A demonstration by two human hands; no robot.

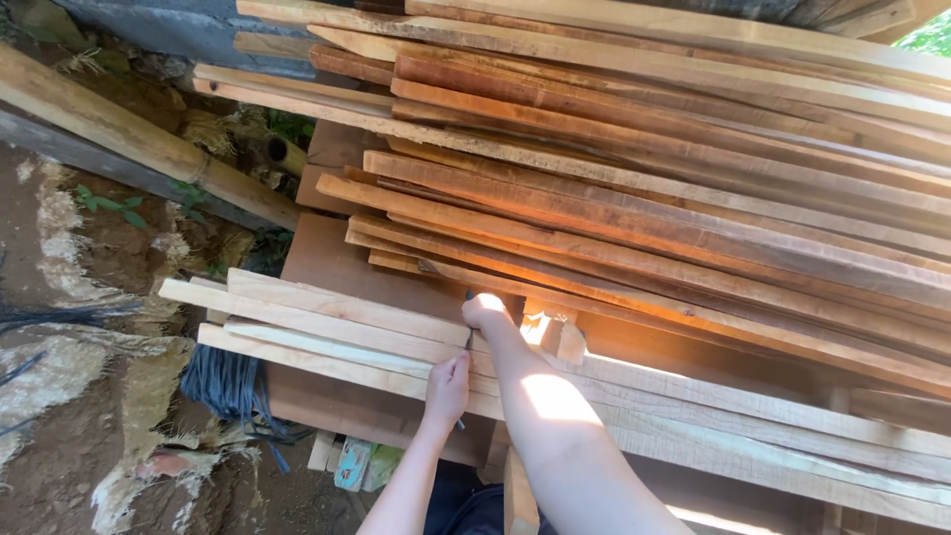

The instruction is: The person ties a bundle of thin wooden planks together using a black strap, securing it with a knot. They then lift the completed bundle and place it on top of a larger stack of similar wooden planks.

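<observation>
My left hand is closed around a thin dark pencil-like tool, and its tip touches a pale wooden slat. My right hand lies just above it on the same low bundle of pale slats. Its fingers are curled away from me, and the sunlit back of the hand hides them. The right forearm crosses the slats from the lower right. Behind both hands rises a big slanted stack of reddish-brown boards.
A brown flat panel lies under the slats. At left there is bare earth with a round timber pole, a bundle of dark cords and a few green weeds. Small scraps lie on the ground below the slats.
</observation>
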